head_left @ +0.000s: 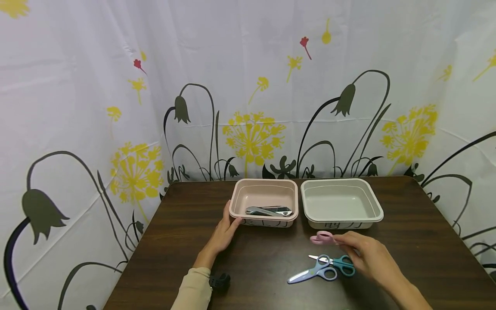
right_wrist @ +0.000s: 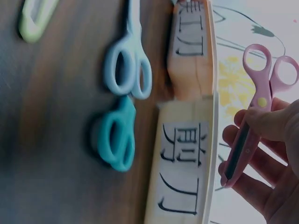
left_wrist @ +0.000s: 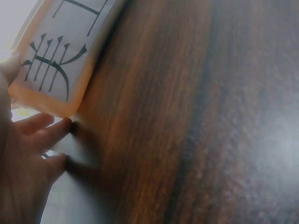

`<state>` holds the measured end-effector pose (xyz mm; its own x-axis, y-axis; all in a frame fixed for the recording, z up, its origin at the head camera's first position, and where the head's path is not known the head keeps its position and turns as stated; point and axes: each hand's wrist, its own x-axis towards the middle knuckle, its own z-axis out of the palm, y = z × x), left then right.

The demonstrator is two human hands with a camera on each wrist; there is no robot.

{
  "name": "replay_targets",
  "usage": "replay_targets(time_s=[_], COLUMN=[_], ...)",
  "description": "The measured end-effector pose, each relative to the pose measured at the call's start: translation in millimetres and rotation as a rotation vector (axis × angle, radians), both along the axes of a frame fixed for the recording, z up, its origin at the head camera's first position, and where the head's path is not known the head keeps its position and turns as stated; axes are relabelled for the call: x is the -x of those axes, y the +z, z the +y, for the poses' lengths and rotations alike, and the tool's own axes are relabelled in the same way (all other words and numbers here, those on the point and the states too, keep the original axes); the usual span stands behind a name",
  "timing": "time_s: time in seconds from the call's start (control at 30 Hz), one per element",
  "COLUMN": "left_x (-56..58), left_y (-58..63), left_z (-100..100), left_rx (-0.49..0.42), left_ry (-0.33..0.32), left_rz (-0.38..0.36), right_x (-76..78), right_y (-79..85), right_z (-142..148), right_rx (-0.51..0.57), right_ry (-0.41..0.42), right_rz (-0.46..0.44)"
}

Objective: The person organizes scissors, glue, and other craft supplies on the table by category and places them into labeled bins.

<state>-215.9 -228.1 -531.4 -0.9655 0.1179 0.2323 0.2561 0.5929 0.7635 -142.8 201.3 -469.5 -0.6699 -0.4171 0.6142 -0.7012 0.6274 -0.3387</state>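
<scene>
My left hand (head_left: 221, 234) holds the front left corner of a pink plastic bin (head_left: 267, 220), thumb at the front and fingers along the side. Slim grey and black tools, seemingly utility knives (head_left: 269, 211), lie inside. Between thumb and fingers my right hand (head_left: 368, 254) pinches pink scissors (right_wrist: 254, 112) by their blade end, handles pointing away from the palm. They are above the table, in front of a pale grey-green bin (head_left: 341, 224). Below them, blue scissors (head_left: 319, 270) and teal-handled scissors (head_left: 343, 265) lie on the table, partly overlapping.
Both bins stand side by side at the back of the dark wooden table (head_left: 174, 232), with labels in black characters on their fronts. Behind hangs a flower-printed curtain (head_left: 248, 86). A light green looped handle (right_wrist: 35, 21) shows at a corner of the right wrist view.
</scene>
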Motion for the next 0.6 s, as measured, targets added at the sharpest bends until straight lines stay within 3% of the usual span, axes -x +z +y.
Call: replay_targets(time_s=[0.13,0.3,0.6], left_x=[1.0,0.6,0.0], left_y=[-1.4,-0.1,-0.5], left_z=[-1,-1,-1], left_rx=[-0.003,-0.019,-0.014], left_ry=[-0.003,-0.004,-0.002], left_rz=[0.018,0.027,0.009], right_x=[14.7,35.7,59.6], right_y=[6.1,9.1,11.3], right_z=[7,15,20], right_rx=[-0.02,-0.038,-0.108], right_ry=[-0.11,-0.181,-0.214], right_rz=[-0.068,-0.113,-0.196])
